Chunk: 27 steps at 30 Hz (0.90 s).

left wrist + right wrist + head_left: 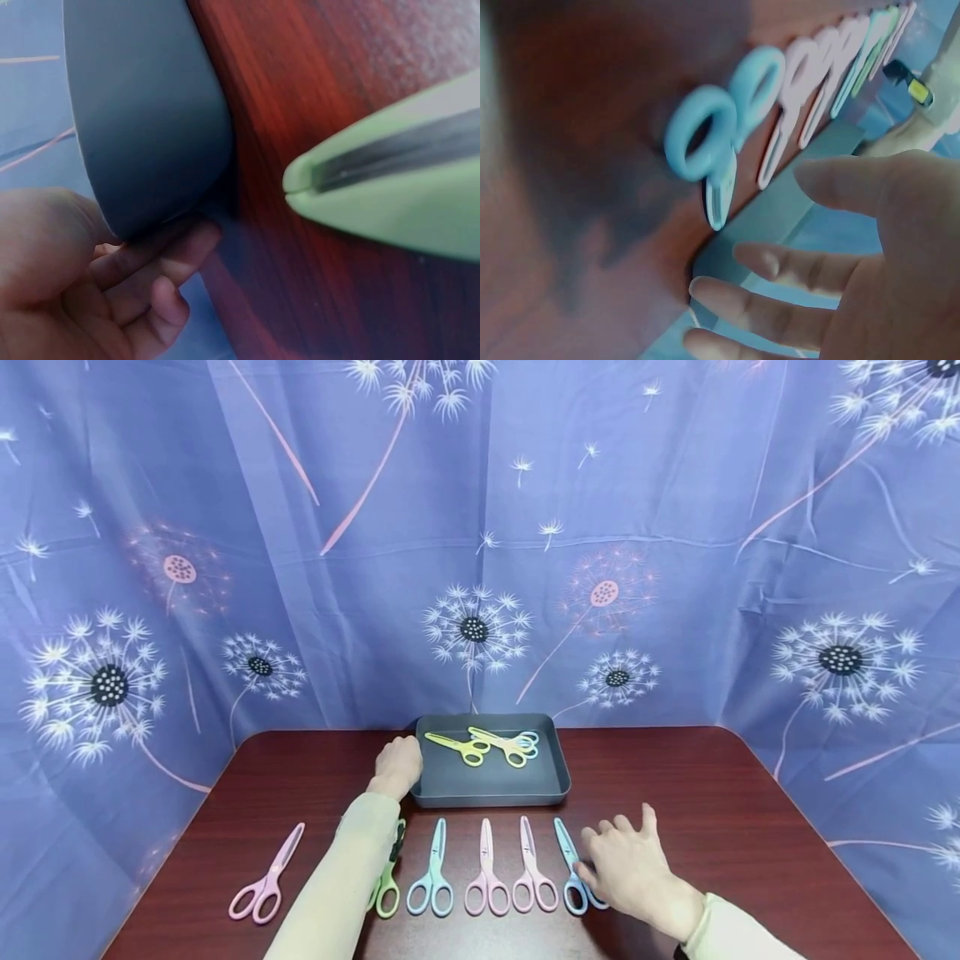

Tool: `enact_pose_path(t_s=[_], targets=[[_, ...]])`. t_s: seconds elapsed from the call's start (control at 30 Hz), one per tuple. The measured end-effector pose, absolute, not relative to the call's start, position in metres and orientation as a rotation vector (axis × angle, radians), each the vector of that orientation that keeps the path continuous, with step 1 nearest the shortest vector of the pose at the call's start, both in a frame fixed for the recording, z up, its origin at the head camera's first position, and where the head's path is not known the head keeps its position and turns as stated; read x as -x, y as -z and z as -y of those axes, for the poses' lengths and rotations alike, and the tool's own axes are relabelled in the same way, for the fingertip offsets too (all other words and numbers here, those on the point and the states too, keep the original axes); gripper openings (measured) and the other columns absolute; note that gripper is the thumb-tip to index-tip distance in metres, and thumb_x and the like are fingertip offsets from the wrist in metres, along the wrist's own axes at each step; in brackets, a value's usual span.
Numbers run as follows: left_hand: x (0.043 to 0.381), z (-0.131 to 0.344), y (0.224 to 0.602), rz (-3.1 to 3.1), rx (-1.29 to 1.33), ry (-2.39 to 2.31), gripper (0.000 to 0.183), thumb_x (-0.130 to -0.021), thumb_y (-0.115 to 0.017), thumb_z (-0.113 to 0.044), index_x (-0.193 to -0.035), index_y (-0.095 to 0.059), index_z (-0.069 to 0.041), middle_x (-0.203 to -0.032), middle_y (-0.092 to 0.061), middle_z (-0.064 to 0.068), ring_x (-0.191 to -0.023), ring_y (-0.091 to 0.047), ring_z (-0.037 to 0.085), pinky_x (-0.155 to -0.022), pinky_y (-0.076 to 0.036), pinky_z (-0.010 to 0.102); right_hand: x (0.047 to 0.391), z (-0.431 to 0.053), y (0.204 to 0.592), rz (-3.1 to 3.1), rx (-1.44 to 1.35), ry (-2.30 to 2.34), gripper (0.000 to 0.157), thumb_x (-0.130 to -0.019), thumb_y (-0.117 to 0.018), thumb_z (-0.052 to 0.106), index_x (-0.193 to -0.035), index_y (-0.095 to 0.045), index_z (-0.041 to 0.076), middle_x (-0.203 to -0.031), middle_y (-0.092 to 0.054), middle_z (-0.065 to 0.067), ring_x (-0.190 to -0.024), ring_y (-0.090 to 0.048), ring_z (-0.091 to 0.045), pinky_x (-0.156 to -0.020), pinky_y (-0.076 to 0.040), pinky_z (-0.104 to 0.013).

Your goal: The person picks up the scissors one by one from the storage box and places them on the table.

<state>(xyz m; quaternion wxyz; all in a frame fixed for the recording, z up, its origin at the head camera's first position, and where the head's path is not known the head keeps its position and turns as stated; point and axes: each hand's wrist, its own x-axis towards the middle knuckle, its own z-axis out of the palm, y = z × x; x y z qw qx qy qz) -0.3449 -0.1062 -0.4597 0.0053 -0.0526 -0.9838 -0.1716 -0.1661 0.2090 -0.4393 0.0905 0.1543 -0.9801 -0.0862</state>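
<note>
My left hand (397, 767) holds the left side of a dark grey tray (491, 795). In the left wrist view its thumb is at the rim and its fingers curl against the tray wall (150, 112) from below. Inside the tray lie yellow-green scissors (448, 742), pale yellow scissors (491, 739) and light blue scissors (532, 740), partly overlapping. My right hand (626, 864), fingers spread and holding nothing, hovers beside the rightmost blue scissors (566, 843), overlapping one handle in the head view. Those scissors (701, 135) lie on the table in the right wrist view.
More scissors lie in a row before the tray: pink scissors (270, 881) at far left, green scissors (387, 889) partly behind my left sleeve, blue scissors (437, 864), and two pink pairs (487, 860). A blue dandelion-print curtain (375, 635) hangs behind the reddish-brown table (675, 768).
</note>
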Motion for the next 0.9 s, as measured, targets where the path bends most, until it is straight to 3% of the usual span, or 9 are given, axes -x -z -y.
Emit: enact_pose_path(t_s=[0.17,0.37,0.53,0.63,0.9], targets=[[0.344,0.103,0.459,3.075,0.163,0.531,0.019,-0.092,-0.056,0.001,-0.076,-0.064,-0.003,-0.069,-0.058,0.011,-0.062,-0.058,0.026,-0.054,-0.048,0.038,0.184,-0.211,0.428,2.884,-0.469,0.253,0.035,-0.078,-0.072,0.043,-0.094,-0.067,0.013,-0.084,-0.061,-0.005,-0.09,-0.057,-0.03,-0.091,-0.026,-0.07],[0.347,0.103,0.46,3.083,0.147,0.51,0.018,-0.092,-0.057,0.001,-0.076,-0.064,-0.003,-0.071,-0.059,0.011,-0.063,-0.059,0.026,-0.054,-0.049,0.038,0.206,-0.207,0.418,2.856,-0.472,0.202,0.032,-0.08,-0.073,0.039,-0.097,-0.068,0.012,-0.085,-0.06,-0.008,-0.087,-0.057,-0.031,-0.074,-0.039,-0.063],[0.346,0.101,0.457,3.088,0.134,0.525,0.017,-0.091,-0.058,0.002,-0.076,-0.065,-0.002,-0.073,-0.061,0.013,-0.065,-0.06,0.028,-0.055,-0.05,0.039,0.226,-0.2,0.414,2.848,-0.473,0.116,0.028,-0.082,-0.072,0.034,-0.096,-0.067,0.011,-0.084,-0.059,-0.008,-0.084,-0.056,-0.031,-0.067,-0.042,-0.059],[0.345,0.101,0.454,3.07,0.14,0.519,0.016,-0.089,-0.058,0.003,-0.075,-0.065,-0.002,-0.075,-0.063,0.015,-0.066,-0.062,0.03,-0.056,-0.051,0.039,0.241,-0.196,0.415,2.849,-0.461,0.075,0.024,-0.083,-0.071,0.033,-0.094,-0.066,0.012,-0.083,-0.058,-0.007,-0.084,-0.056,-0.031,-0.067,-0.042,-0.058],[0.347,0.104,0.459,3.08,0.122,0.528,0.015,-0.092,-0.057,0.001,-0.081,-0.067,-0.001,-0.077,-0.064,0.014,-0.069,-0.062,0.029,-0.059,-0.051,0.04,0.282,-0.183,0.428,2.896,-0.41,0.027,0.03,-0.084,-0.069,0.03,-0.105,-0.066,0.009,-0.099,-0.061,-0.012,-0.096,-0.054,-0.033,-0.078,-0.038,-0.06]])
